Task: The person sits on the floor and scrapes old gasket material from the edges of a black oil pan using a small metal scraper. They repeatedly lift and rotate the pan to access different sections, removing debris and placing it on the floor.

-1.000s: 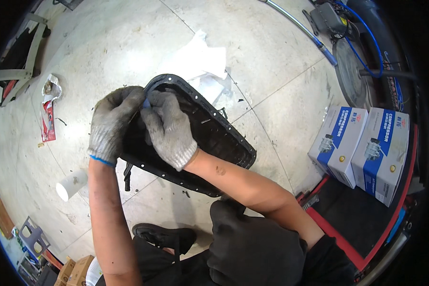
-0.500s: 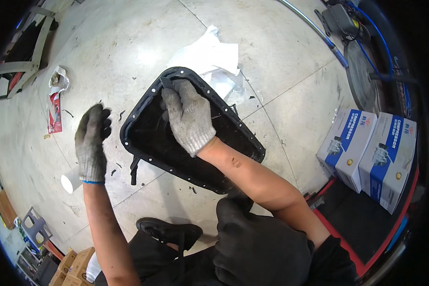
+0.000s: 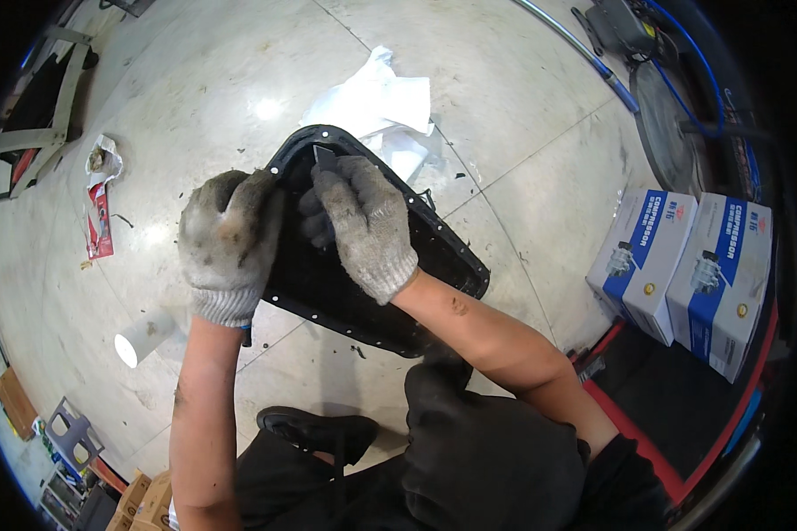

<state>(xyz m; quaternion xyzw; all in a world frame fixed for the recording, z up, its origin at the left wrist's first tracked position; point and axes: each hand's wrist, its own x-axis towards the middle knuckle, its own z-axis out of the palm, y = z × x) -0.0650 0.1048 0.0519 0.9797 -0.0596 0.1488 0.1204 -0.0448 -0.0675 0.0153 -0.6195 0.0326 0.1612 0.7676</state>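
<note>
A black oil pan (image 3: 354, 305) with bolt holes along its flange lies open side up on the floor before me. My left hand (image 3: 230, 234), in a soiled grey-white knit glove, closes over the pan's left rim, its fingertips at the flange and partly hidden. In a matching glove, my right hand (image 3: 363, 217) is above the pan's interior. Its fingers are closed on a small flat scraper blade (image 3: 324, 157), whose squared metal end points toward the far rim. The glove hides the rest of that tool.
White paper wipes (image 3: 372, 97) lie beyond the pan. A white cylinder (image 3: 142, 338) and a red package (image 3: 98, 221) are on the left. Two blue-and-white boxes (image 3: 642, 257) stand on a black, red-edged surface (image 3: 646, 389) at right. Dark scraps dot the floor.
My left hand has moved right, from above the floor onto the pan's left rim, and its fingers have closed. The right hand has shifted slightly right and turned, showing more of the blade.
</note>
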